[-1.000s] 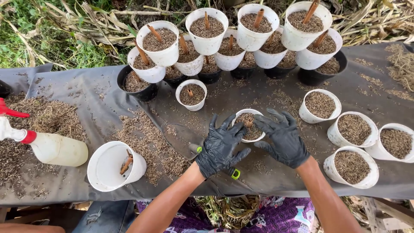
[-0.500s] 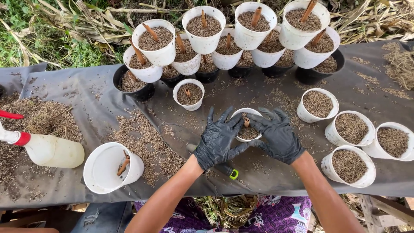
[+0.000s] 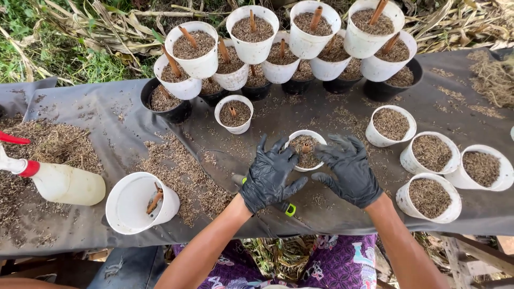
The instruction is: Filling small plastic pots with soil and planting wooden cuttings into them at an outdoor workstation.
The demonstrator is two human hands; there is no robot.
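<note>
While both black-gloved hands close in on it from either side, the small white plastic pot filled with brown husk (image 3: 305,151) sits just below the middle of the frame on the dark grey sheet covering the table (image 3: 332,120). The left hand (image 3: 269,176) has its fingers spread and laid against the pot's left rim; the right hand (image 3: 348,170) curves its fingers over the right rim, so the pot is cupped between them rather than clasped tight. A short brown stick stands in the pot's filling, near the fingertips. Under the left palm lies a tool with a green and black handle (image 3: 289,208), partly hidden.

Right of the hands, four white pots filled with husk (image 3: 428,152) stand in a cluster. Toward the lower left, an empty white pot lying on its side (image 3: 140,202) holds a few brown sticks, with a heap of loose husk (image 3: 182,174) beside it. At the far left edge lies a pale spray bottle with a red trigger (image 3: 61,183). Along the top, stacked white and black pots with upright sticks (image 3: 278,45) crowd the back of the table.
</note>
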